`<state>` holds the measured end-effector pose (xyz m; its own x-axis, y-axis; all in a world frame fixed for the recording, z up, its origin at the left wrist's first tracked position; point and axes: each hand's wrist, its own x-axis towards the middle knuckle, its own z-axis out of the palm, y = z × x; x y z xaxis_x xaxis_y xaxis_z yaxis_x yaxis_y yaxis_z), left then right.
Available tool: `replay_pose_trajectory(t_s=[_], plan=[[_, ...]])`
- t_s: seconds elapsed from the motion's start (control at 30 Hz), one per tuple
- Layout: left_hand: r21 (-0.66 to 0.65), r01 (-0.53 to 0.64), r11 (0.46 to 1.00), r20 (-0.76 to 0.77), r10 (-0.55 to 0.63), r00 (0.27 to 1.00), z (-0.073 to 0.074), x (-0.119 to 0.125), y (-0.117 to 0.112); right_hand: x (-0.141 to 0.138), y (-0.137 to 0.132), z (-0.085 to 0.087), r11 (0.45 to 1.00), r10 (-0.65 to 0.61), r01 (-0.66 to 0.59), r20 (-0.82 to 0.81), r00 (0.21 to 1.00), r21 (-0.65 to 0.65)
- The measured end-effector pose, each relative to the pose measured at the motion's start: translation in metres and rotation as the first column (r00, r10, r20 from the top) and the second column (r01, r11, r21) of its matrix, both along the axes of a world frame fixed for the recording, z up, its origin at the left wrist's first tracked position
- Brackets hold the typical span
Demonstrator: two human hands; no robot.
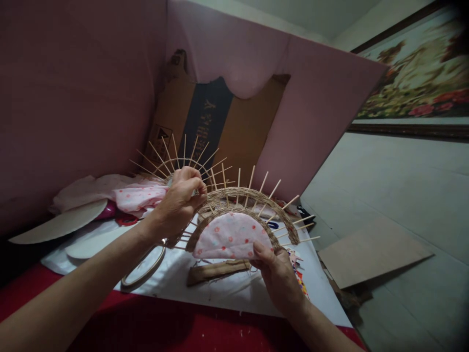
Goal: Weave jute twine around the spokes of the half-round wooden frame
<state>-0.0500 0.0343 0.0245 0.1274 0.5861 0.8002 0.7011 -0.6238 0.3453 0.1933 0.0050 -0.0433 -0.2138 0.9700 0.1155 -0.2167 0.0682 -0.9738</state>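
Observation:
My right hand (278, 276) grips the lower edge of a half-woven basket piece (234, 230): a pink flowered fabric half-disc ringed by twine weaving, with several wooden sticks fanning outward. My left hand (179, 203) is closed in a pinch at the upper left of the weave, fingers on the twine between the sticks. A second stick-ringed piece (176, 161) stands behind my left hand.
A white sheet (227, 288) covers a red table (146, 327). On it lie a round hoop (144, 266), a brown strip (216, 271), pink flowered cloth (135, 198) and white half-discs (62, 225). Pink boards and cardboard (220, 127) stand behind. A flat board (373, 252) lies on the floor at right.

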Motion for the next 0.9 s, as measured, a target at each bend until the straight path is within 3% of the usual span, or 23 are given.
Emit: replay_pose_trajectory(t_s=[0.17,0.3,0.47,0.6,0.7,0.9], plan=[[0.001,0.049,0.999,0.072,-0.049,0.996,-0.002,0.003,0.001,0.001,-0.001,-0.001,0.999,-0.031,0.031,0.018,0.999,-0.016],[0.065,-0.031,0.997,0.187,0.019,0.982,0.007,-0.009,0.003,0.000,-0.001,-0.001,0.997,-0.055,0.054,-0.004,0.998,-0.050],[0.120,-0.248,0.961,0.467,0.166,0.869,0.022,-0.045,0.006,-0.001,0.003,0.001,0.995,-0.068,0.064,-0.051,0.996,-0.073],[0.061,-0.199,0.978,0.601,0.123,0.789,0.022,-0.052,0.008,-0.003,0.003,0.003,0.995,-0.055,0.044,-0.125,0.991,-0.091],[0.032,-0.172,0.985,0.618,0.116,0.778,0.019,-0.046,0.009,-0.004,0.002,0.003,0.995,-0.047,0.035,-0.142,0.989,-0.089],[-0.061,-0.214,0.975,0.512,0.214,0.832,0.016,-0.048,0.011,-0.003,0.001,0.001,0.995,-0.076,0.067,-0.118,0.990,-0.078]])
